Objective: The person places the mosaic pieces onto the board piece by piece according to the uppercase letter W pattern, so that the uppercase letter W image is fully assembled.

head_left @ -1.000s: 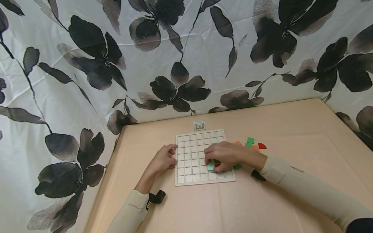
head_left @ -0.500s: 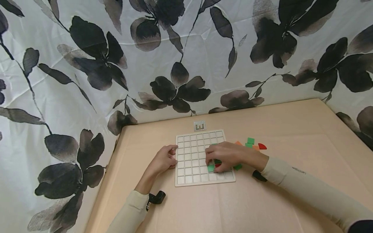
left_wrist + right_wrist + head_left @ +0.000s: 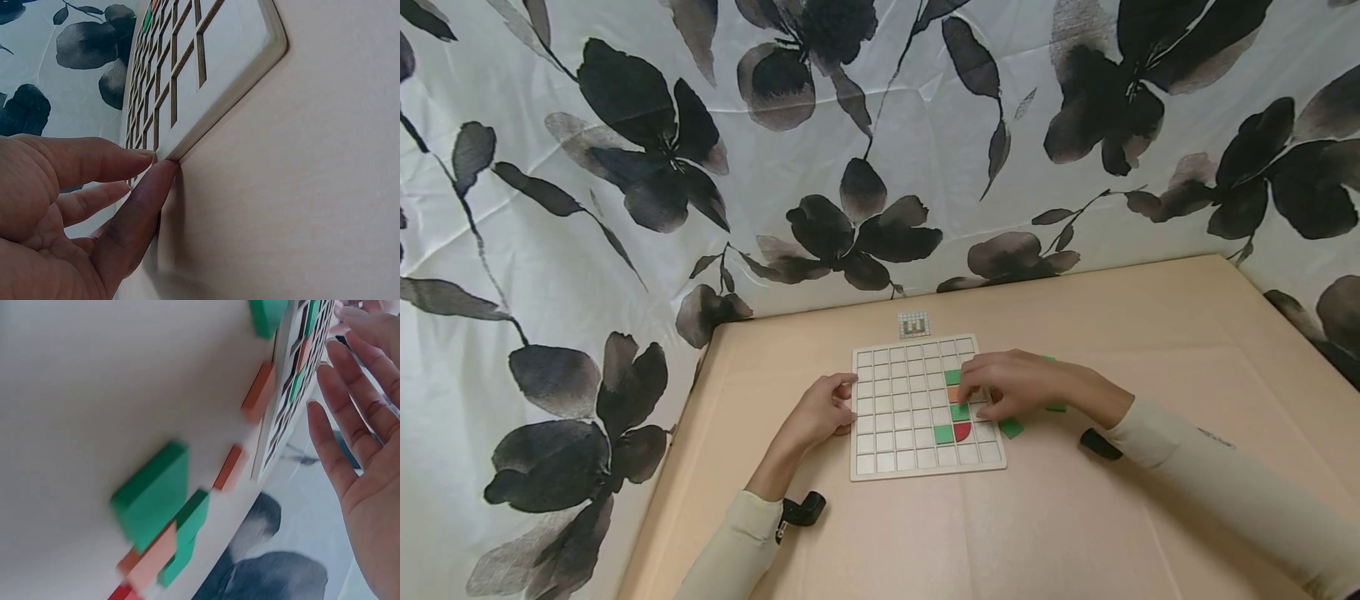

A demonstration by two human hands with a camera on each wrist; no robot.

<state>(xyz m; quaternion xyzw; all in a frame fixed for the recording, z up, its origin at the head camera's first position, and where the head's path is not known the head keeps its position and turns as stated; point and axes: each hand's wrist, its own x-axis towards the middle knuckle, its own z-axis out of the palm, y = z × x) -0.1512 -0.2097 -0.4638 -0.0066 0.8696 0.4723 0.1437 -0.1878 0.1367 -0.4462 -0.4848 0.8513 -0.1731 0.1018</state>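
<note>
A white grid board (image 3: 883, 404) lies on the table in the head view. My left hand (image 3: 820, 408) pinches its left edge; in the left wrist view, the thumb (image 3: 140, 219) presses the board's side. Several tiles sit in the board's cells: green ones (image 3: 943, 434), an orange one (image 3: 953, 394) and a red quarter-round one (image 3: 962, 432). Over the board's right edge hovers my right hand (image 3: 1018, 379), fingers spread and relaxed. The right wrist view shows nothing held there. That hand hides some loose tiles in the head view.
Loose green tiles (image 3: 153, 494), orange tiles (image 3: 258, 394) and a red piece (image 3: 125, 592) lie right of the board. A small patterned card (image 3: 914, 324) rests behind it. Floral cloth (image 3: 850, 167) hangs behind the table (image 3: 1075, 533).
My right hand has moved off the placed tiles toward the right and slightly up, uncovering the green, orange and red pieces in the board. My left hand stays at the edge.
</note>
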